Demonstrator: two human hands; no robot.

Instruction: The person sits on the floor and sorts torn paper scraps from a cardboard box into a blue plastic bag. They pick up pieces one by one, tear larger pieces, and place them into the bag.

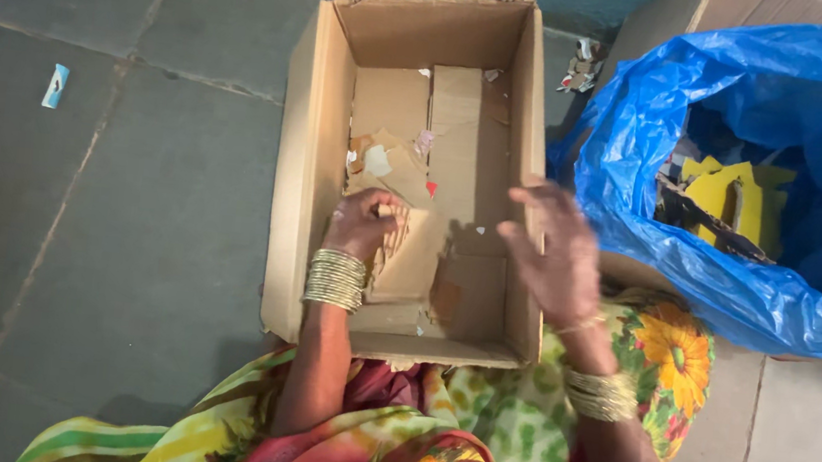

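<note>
Loose cardboard flap point(415, 262) lay flat on floor of open carton point(300, 150), near end closest to the body, long axis running away from the person twd the far wall. Sat directly under and just ahead of left hand point(364, 221), so left was the nearer one; right hand point(552, 247) was off to the flap's right, up by the carton's right wall. Left hand was down inside the carton, fingers curled in, knuckles up, tips touching the flap's upper left edge; looked half closed on that edge, but couldn't tell if it was really pinched or just pressed. Right hand was spread, fingers apart and slightly blurred, hovering over the right wall's rim; held nothing, contact w/ the rim not clear. Hands well apart, one each side of the flap. Stacks of bangles on both wrists. Further up the carton floor: more flat cardboard pieces and small torn paper scraps point(378, 161), incl. a pale bit and a red fleck. Beyond the carton to the right, blue plastic bag point(642, 123) stood open w/ yellow cut pieces point(726, 196) inside. Grey stone floor point(80, 229) all round; small white-and-blue wrapper point(55, 85) lay well apart to the left, some litter point(581, 67) just past the carton's far right corner. Bright floral cloth point(473, 418) at bottom of view.
</note>
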